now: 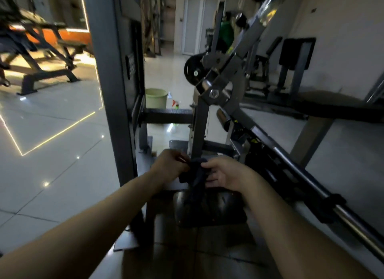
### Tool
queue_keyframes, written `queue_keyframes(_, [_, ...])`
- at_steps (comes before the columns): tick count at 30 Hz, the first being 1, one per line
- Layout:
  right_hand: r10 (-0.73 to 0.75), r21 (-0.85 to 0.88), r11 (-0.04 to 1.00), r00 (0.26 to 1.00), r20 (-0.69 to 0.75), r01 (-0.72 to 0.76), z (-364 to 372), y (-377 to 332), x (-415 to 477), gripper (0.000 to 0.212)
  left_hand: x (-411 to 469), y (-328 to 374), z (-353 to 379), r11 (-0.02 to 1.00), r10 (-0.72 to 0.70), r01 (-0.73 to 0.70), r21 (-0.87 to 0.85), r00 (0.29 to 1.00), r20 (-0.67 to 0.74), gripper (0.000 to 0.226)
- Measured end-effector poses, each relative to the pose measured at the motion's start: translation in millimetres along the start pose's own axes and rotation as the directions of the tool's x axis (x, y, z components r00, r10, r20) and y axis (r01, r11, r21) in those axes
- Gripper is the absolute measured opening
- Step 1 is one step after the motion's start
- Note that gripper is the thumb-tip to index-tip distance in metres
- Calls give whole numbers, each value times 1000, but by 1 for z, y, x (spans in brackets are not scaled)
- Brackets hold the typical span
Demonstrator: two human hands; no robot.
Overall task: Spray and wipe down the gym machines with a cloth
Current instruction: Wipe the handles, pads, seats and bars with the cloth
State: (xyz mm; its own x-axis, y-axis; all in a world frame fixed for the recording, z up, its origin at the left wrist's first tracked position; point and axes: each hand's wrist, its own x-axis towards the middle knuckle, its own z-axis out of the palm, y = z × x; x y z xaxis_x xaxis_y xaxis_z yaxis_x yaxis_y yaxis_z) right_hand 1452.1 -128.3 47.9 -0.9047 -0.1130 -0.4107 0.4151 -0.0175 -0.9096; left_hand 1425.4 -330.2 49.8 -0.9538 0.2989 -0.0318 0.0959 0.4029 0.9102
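Note:
A dark cloth (195,175) hangs between my two hands, low in front of the grey gym machine (209,104). My left hand (169,166) pinches the cloth's upper left edge. Its right side is gripped by the curled fingers of my right hand (226,173). The cloth's lower end dangles over a dark footplate (209,210) of the machine. A spray bottle (176,104) with a red trigger stands on the floor far behind the machine's crossbar.
A pale green bucket (156,97) stands beside the spray bottle. A wide grey upright post (110,87) rises to the left. A chrome bar (324,193) slants down at right. Benches (45,56) stand at far left on the tiled floor.

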Motion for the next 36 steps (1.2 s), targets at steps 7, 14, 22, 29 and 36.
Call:
queue_keyframes(7, [-247, -86, 964, 968, 45, 250, 26, -92, -95, 11, -42, 115, -75, 944, 305, -303, -129, 952, -6, 37])
queue_keyframes(14, [-348, -242, 881, 902, 254, 407, 54, -153, -138, 43, -85, 209, -126, 894, 445, -448, 6, 888, 114, 35])
queue_keyframes(22, [-441, -387, 781, 872, 213, 490, 47, -197, -144, 59, -92, 256, -162, 874, 452, -459, 158, 889, 78, 34])
queue_keyframes(29, [-332, -203, 875, 851, 406, 439, 28, -224, -119, 67, -61, 267, -197, 858, 448, -402, 320, 890, -84, 18])
queue_keyframes(36, [-257, -644, 709, 956, 144, 287, 10, -258, -70, 32, -15, 254, -208, 743, 612, -473, 473, 767, -194, 23])
